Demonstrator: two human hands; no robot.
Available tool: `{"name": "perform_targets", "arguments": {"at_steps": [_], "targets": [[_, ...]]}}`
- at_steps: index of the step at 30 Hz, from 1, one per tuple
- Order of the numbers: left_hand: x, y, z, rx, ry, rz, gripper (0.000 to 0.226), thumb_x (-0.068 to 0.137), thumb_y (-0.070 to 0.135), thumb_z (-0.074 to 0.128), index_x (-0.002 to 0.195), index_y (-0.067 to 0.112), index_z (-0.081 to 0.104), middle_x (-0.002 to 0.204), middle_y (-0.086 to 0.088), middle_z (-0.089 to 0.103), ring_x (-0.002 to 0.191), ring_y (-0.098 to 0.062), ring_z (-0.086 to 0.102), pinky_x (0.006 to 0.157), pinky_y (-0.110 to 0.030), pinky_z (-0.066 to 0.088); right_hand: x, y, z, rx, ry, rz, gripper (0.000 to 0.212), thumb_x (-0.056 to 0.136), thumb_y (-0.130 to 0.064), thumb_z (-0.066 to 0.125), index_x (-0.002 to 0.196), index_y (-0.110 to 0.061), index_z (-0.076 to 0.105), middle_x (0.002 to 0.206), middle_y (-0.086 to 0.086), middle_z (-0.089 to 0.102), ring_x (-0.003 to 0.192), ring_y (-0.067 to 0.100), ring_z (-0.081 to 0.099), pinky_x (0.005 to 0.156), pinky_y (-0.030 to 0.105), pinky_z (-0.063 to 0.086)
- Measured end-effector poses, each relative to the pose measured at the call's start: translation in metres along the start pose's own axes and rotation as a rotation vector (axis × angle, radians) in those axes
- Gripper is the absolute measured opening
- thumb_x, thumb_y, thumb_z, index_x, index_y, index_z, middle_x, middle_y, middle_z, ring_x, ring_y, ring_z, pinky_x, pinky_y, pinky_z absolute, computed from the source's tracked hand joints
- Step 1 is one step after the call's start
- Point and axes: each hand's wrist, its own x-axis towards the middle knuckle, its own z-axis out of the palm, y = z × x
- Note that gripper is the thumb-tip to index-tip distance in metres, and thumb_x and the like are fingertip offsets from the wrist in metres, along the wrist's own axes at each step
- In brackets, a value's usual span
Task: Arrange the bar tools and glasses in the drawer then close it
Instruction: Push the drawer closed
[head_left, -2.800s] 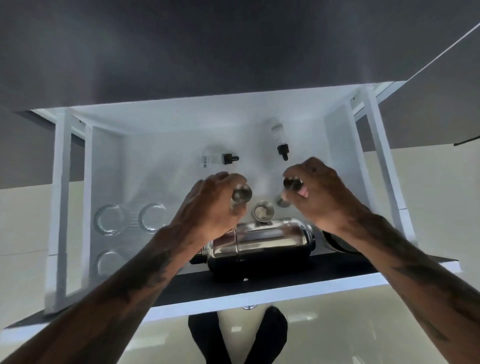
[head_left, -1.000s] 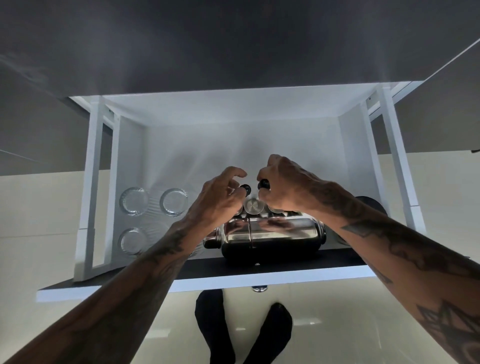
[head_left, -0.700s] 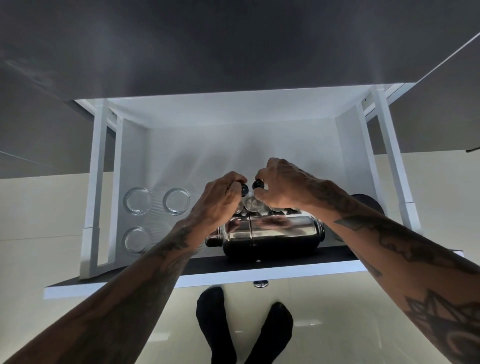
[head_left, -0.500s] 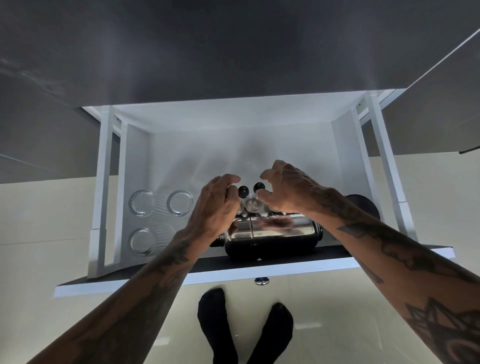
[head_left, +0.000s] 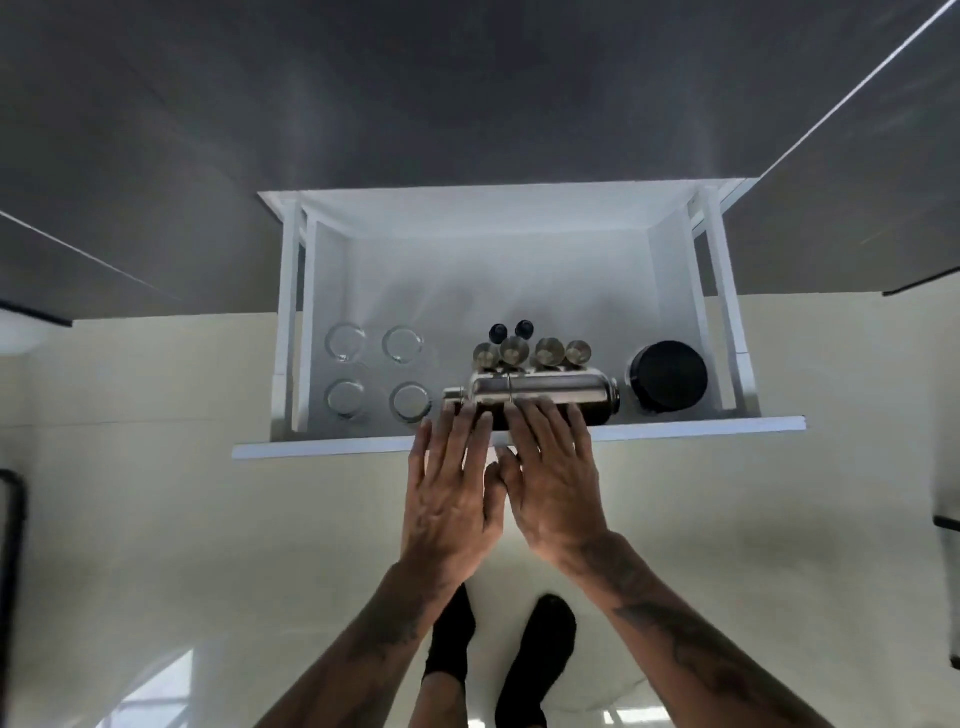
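Observation:
The white drawer (head_left: 337, 448) stands pulled out below the dark counter. Inside, several clear glasses (head_left: 402, 343) stand at the left. A steel cocktail shaker (head_left: 540, 389) lies on its side along the front wall. Behind it stands a row of small steel cups (head_left: 545, 352), with two black-capped bottles (head_left: 511, 329) further back. A black round lid or jar (head_left: 670, 375) sits at the right. My left hand (head_left: 452, 488) and my right hand (head_left: 553, 478) lie flat side by side, fingers spread, on the drawer's front edge, fingertips over the shaker.
The dark countertop (head_left: 467, 104) overhangs the drawer's back. Pale glossy floor (head_left: 156, 519) lies below, with my two black-socked feet (head_left: 498, 654) under the hands. Dark handles show at the far left edge (head_left: 13, 519) and right edge (head_left: 948, 525).
Both hands let go of the two black-capped bottles, which now stand behind the steel cups, and pulled back to the drawer's front edge with palms flat. The view has shifted further from the drawer.

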Motion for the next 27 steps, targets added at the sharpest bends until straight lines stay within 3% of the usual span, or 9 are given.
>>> {"name": "perform_targets", "arguments": {"at_steps": [4, 7, 18, 27], "targets": [[-0.016, 0.012, 0.004, 0.017, -0.046, -0.022, 0.062, 0.091, 0.018, 0.049, 0.148, -0.001, 0.032, 0.158, -0.023, 0.024, 0.148, -0.038, 0.019, 0.118, -0.057, 0.022, -0.012, 0.005, 0.007, -0.049, -0.029, -0.036, 0.057, 0.102, -0.031, 0.033, 0.151, -0.002, 0.029, 0.161, 0.017, 0.02, 0.15, 0.033, 0.012, 0.121, 0.05, 0.014], [-0.02, 0.014, 0.008, 0.034, -0.085, -0.054, 0.066, 0.094, 0.021, 0.045, 0.151, -0.002, 0.023, 0.16, -0.023, 0.015, 0.15, -0.037, 0.011, 0.12, -0.055, 0.016, -0.019, 0.005, 0.013, -0.085, -0.049, -0.026, 0.062, 0.103, -0.034, 0.025, 0.154, -0.002, 0.015, 0.163, 0.018, 0.004, 0.152, 0.031, 0.0, 0.123, 0.047, 0.005], [-0.014, 0.001, 0.014, 0.11, -0.099, -0.001, 0.066, 0.098, 0.027, 0.035, 0.154, 0.001, 0.012, 0.163, -0.02, 0.006, 0.151, -0.034, 0.002, 0.122, -0.051, 0.009, -0.014, 0.004, 0.021, -0.129, 0.019, -0.006, 0.067, 0.099, -0.032, 0.035, 0.154, -0.001, 0.014, 0.164, 0.018, 0.006, 0.152, 0.031, 0.003, 0.122, 0.048, 0.01], [0.038, -0.009, 0.011, 0.157, -0.12, -0.021, 0.065, 0.101, 0.033, 0.026, 0.155, 0.003, 0.005, 0.164, -0.018, 0.0, 0.151, -0.034, -0.003, 0.123, -0.048, 0.0, 0.037, -0.002, 0.005, -0.198, -0.004, 0.049, 0.067, 0.101, -0.032, 0.031, 0.155, -0.003, 0.004, 0.164, 0.016, -0.003, 0.151, 0.031, -0.005, 0.123, 0.045, 0.0]]}}
